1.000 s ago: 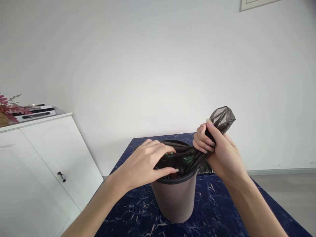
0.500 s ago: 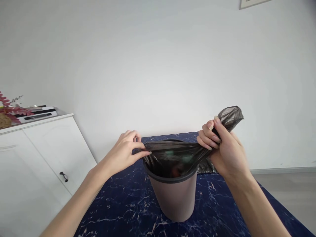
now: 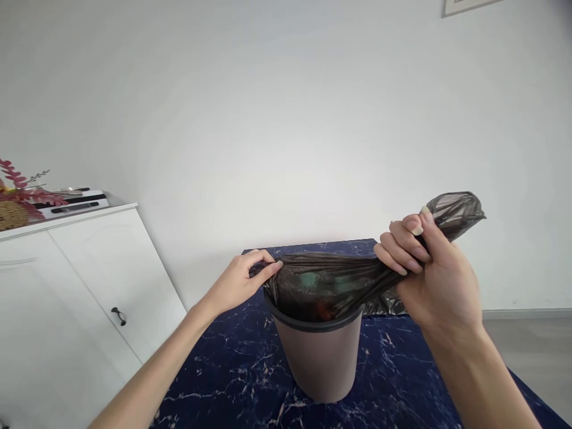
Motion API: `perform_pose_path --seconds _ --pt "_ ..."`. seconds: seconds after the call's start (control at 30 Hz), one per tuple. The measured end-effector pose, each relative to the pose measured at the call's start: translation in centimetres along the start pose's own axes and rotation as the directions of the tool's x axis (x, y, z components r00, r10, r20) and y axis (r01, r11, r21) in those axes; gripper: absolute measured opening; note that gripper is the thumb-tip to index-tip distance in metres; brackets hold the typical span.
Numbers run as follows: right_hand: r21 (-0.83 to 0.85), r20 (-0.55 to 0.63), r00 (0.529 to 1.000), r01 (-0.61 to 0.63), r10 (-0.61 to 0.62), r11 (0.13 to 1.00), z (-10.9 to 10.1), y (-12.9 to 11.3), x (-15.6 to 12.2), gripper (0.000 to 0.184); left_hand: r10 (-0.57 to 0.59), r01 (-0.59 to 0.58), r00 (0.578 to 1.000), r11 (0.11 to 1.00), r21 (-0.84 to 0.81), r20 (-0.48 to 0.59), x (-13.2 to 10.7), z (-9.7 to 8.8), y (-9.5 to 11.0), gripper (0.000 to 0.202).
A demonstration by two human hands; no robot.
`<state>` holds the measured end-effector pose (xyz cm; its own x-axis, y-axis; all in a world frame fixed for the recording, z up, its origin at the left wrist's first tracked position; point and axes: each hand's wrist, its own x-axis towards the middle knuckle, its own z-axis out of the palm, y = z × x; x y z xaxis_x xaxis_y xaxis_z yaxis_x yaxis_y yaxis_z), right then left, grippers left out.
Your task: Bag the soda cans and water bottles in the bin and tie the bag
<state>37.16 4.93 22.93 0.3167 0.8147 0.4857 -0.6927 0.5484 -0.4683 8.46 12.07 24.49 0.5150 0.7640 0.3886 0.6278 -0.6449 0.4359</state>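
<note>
A brownish-grey trash bin [image 3: 319, 363] with a black rim stands upright on the dark blue marbled table. Its thin black garbage bag [image 3: 333, 277] is stretched taut across the opening, and blurred green and reddish contents show through the film. My right hand [image 3: 440, 274] is closed in a fist around the gathered bag, up and to the right of the bin. A loose end of the bag sticks out above that thumb. At the bin's left rim, my left hand [image 3: 245, 277] pinches the bag's edge between thumb and fingers.
More crumpled black plastic [image 3: 384, 302] lies on the marbled table [image 3: 232, 369], behind the bin to the right. A white cabinet [image 3: 102, 292] stands at left, with a woven basket [image 3: 13, 214] and reddish leaves on top. The white wall [image 3: 286, 119] rises behind the table.
My right hand has moved right with the gathered bag, pulling it longer across the bin. My left hand keeps its pinch at the left rim. The view has shifted slightly.
</note>
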Motion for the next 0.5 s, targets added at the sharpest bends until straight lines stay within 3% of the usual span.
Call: perform_pose_path --seconds 0.2,0.37,0.43,0.5 --pt "-0.073 0.057 0.998 -0.012 0.016 0.997 -0.4 0.0 0.0 0.032 0.025 -0.014 0.968 0.999 0.044 -0.25 0.9 1.4 0.2 0.031" --pt "-0.291 0.14 0.989 -0.011 0.053 0.957 -0.9 0.6 -0.1 0.03 0.06 -0.052 0.945 0.998 0.032 -0.321 2.0 2.4 0.9 0.018" --pt "-0.491 0.161 0.986 0.036 0.05 0.871 -1.1 0.8 -0.1 0.027 0.066 -0.069 0.944 0.998 0.002 -0.323 2.5 2.5 1.6 0.02" --pt "-0.682 0.194 0.98 0.099 0.049 0.724 -1.1 1.1 -0.3 0.025 0.08 -0.091 0.951 0.996 -0.024 -0.299 2.9 2.6 2.5 0.021"
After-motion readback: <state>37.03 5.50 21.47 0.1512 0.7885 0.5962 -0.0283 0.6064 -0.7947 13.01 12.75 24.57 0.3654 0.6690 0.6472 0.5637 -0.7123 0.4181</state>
